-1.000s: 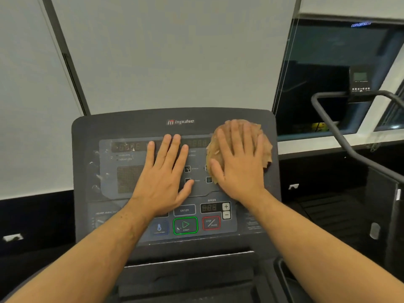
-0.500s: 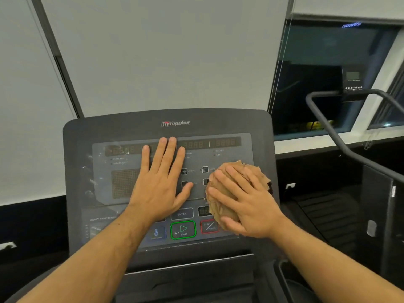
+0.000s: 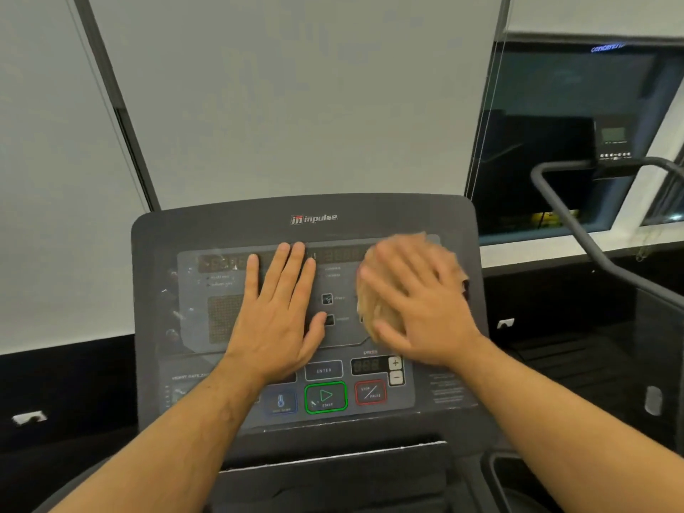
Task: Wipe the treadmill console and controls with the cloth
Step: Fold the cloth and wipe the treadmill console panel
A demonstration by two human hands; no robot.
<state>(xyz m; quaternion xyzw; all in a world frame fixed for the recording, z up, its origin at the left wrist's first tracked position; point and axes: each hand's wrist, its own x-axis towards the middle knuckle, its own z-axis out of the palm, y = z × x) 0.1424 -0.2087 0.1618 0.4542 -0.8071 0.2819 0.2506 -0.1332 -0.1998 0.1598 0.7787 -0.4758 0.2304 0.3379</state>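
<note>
The dark grey treadmill console (image 3: 222,227) fills the middle of the view, with a display strip at the top and buttons such as the green start button (image 3: 325,397) and red stop button (image 3: 371,392) lower down. My left hand (image 3: 275,316) lies flat on the panel's centre, fingers apart, holding nothing. My right hand (image 3: 418,301) presses a crumpled tan cloth (image 3: 374,312) against the panel's upper right. The hand is motion-blurred. Most of the cloth is hidden beneath it.
A grey handrail (image 3: 577,231) of a neighbouring machine curves in at the right, with its small console (image 3: 612,144) behind. White blinds (image 3: 296,98) hang behind the treadmill console. A dark window (image 3: 555,142) is at the upper right. A cup holder rim (image 3: 496,472) shows at the lower right.
My right hand with the cloth slid down from the panel's upper right to the buttons, then back up to the upper right. My left hand stayed flat in place.
</note>
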